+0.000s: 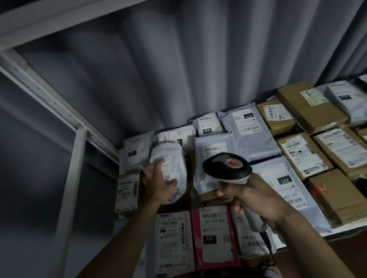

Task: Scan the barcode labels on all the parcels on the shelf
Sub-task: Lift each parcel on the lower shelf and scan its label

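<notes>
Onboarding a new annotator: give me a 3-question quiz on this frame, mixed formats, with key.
1. True or false: the right hand grips the scanner.
2. Multiple choice: the left hand is on
A. a brown box
B. a white poly bag
C. the pink parcel
3. Fill in: the pink parcel's black label patch reads ___.

Key: 1 true; 2 B; 3 "231".
</notes>
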